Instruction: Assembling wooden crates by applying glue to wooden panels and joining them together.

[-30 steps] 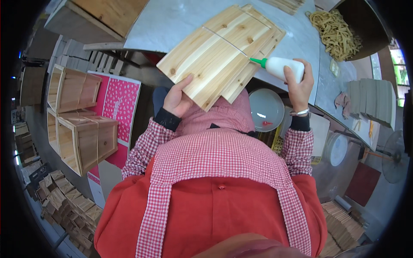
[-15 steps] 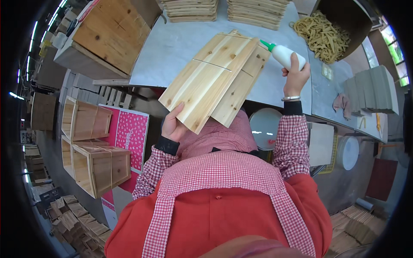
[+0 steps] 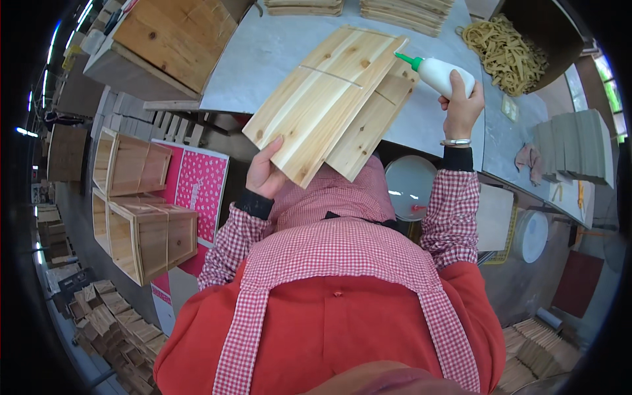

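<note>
My left hand (image 3: pixel 265 170) grips the near left corner of a light wooden board (image 3: pixel 322 99), thumb on top. The board is tilted and has a thin groove across it. Under its right side a second wooden board (image 3: pixel 373 125) sticks out; whether the two are joined I cannot tell. My right hand (image 3: pixel 463 107) is wrapped round a white squeeze bottle (image 3: pixel 440 75) with a green nozzle. The nozzle tip points left, at the upper board's far right corner. Whether it touches the edge is too small to tell.
Stacked boards (image 3: pixel 407 14) lie at the table's (image 3: pixel 253 72) far side. A bin of tan strips (image 3: pixel 505 56) sits far right, near grey slabs (image 3: pixel 574 146) and a cloth (image 3: pixel 528 162). Wooden boxes (image 3: pixel 155 230) stand at left. A round lidded bucket (image 3: pixel 409 179) is below the table edge.
The bottle has moved slightly right with my right hand, its nozzle now at the upper board's far corner. The boards' far end has shifted up in view. Both hands keep their hold.
</note>
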Available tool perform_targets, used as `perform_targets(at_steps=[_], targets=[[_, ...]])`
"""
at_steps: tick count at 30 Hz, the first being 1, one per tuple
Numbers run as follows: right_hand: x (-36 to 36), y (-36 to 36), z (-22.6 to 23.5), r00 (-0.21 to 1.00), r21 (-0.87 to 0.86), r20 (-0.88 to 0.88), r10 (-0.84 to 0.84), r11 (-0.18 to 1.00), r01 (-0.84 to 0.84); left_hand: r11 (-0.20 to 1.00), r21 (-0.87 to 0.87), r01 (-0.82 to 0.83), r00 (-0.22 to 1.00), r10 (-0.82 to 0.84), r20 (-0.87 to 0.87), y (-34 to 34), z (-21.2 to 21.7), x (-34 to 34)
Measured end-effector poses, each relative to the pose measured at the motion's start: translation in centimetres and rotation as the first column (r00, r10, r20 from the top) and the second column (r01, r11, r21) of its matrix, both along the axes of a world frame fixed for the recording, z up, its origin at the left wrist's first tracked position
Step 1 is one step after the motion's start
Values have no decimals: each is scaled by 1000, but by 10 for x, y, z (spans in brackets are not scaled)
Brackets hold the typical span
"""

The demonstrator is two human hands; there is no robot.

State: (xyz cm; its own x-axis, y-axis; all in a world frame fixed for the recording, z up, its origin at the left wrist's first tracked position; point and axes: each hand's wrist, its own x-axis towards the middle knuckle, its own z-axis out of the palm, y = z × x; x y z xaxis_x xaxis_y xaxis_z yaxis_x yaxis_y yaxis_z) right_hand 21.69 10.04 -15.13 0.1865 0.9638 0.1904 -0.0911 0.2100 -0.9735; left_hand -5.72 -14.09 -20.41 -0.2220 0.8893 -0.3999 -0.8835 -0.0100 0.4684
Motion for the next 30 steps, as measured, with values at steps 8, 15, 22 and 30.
perform_targets(at_steps=[8,15,22,30], targets=[[-20,-46,12,985,2,13,173,985,-173,994,110,14,1000,-13,-8,24,11,-10],[-35,-91,22,946,0,54,318,948,-319,990,143,-5,1000,7,-9,48,16,-20],[-39,-129,25,851,-10,143,506,860,-510,979,201,-25,999,20,28,58,16,-26],[-53,-125,20,895,82,164,414,899,-431,983,171,-68,996,59,60,65,10,-31]])
